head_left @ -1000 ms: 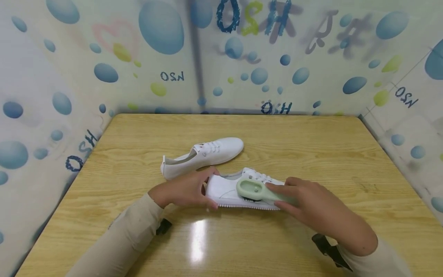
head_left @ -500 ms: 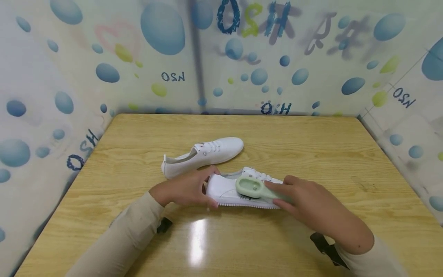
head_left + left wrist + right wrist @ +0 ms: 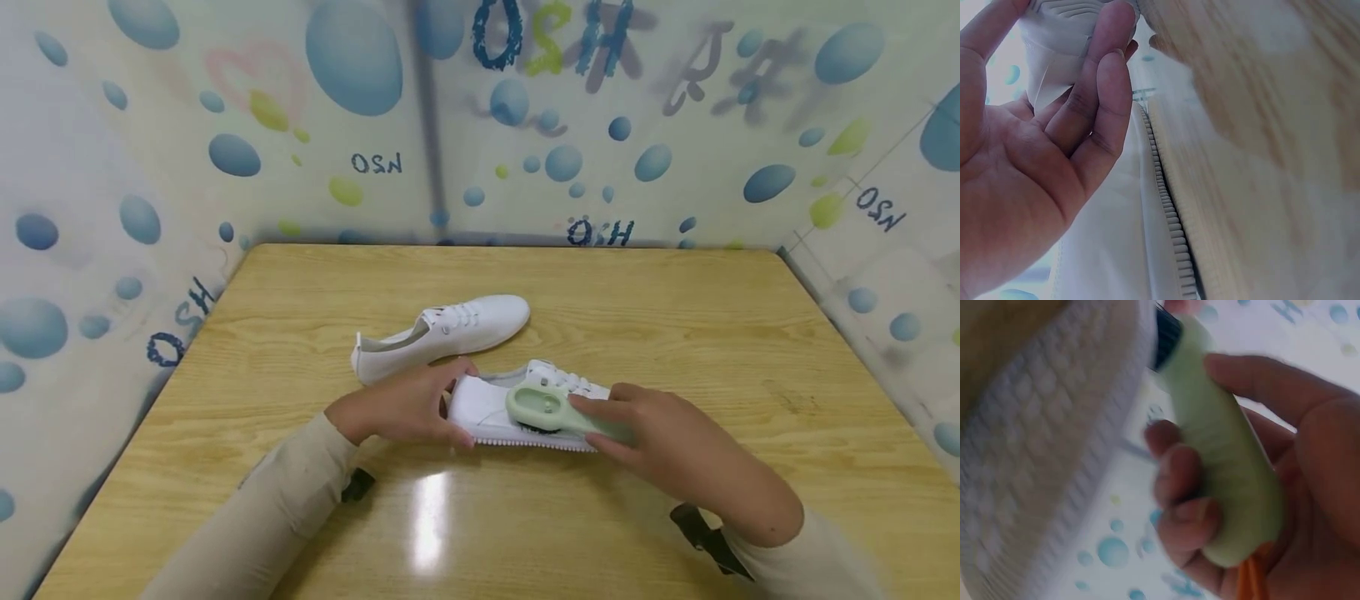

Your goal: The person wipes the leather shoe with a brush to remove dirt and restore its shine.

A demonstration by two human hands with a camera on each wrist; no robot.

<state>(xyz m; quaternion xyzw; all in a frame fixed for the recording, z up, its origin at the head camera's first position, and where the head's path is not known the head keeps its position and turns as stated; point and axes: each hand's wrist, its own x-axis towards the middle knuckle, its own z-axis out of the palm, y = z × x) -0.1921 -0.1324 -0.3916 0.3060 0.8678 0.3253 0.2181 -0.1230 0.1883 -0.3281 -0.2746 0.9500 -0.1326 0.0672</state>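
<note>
A white lace-up shoe is held by its heel in my left hand, thumb and fingers on either side of it. My right hand grips a pale green brush by its handle. The brush's dark bristles lie against the side of the shoe, above the ribbed sole edge. In the right wrist view my fingers wrap the green handle, which has an orange loop at its end. The toe of the held shoe is hidden behind my right hand in the head view.
A second white shoe rests on the wooden table just behind the held one, toe to the right. Its heel is close to my left hand. A wall covering with blue and green spots stands behind the table.
The brush and my right hand have shifted slightly left along the side of the shoe. My left hand keeps its hold on the heel; the second shoe stays put.
</note>
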